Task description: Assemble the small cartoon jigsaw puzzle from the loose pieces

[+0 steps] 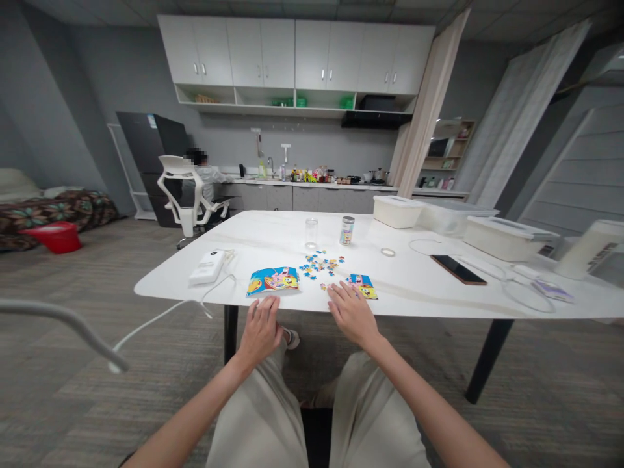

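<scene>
My left hand (260, 328) reaches to the near edge of the white table (419, 286), fingers stretched out and slightly apart, just below a colourful cartoon picture card (273, 281). My right hand (350, 311) lies flat on the table edge with fingers extended, touching nothing I can name, right beside a smaller partly built puzzle piece block (363, 286). Several loose blue and yellow puzzle pieces (319, 263) are scattered just beyond both hands. Neither hand holds anything.
An empty clear glass (311, 233) and a small jar (347, 230) stand behind the pieces. A white power bank (207, 266) with cable lies left; a phone (458, 269), tape roll (388, 251) and white bins (397, 211) lie right. A person sits at the far counter in a white chair (182, 195).
</scene>
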Motion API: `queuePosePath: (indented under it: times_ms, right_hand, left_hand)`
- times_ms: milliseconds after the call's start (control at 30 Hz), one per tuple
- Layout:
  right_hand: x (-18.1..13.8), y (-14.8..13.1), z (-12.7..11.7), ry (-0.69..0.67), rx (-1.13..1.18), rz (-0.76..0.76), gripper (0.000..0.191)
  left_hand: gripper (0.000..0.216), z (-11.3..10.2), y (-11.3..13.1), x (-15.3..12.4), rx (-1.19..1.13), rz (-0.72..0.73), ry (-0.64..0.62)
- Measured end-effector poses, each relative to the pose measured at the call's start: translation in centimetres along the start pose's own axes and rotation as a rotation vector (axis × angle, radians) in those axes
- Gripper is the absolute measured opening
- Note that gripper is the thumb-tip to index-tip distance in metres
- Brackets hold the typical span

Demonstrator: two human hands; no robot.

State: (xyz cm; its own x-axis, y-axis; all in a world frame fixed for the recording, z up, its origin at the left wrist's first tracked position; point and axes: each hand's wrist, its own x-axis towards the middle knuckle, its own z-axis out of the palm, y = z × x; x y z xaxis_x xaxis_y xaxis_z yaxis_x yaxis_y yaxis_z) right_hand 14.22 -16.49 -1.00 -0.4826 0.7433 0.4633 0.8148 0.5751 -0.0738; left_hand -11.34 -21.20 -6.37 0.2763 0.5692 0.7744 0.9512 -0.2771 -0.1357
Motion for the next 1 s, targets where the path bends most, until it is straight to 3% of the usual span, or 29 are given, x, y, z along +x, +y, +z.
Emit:
queuePosePath:
  times_ms: [433, 1000]
  right_hand:
    - [-1.2, -0.8, 0.2, 0.082, 0.006, 0.026, 0.046]
    - [-1.2, -0.8, 0.2, 0.050, 0.019, 0.037, 0.046]
  left_hand:
    - [0.071, -0.5, 0.1, 0.2, -0.015, -0.003, -0.030]
    - [0.064, -0.4, 0.0, 0.1, -0.006, -0.003, -0.042]
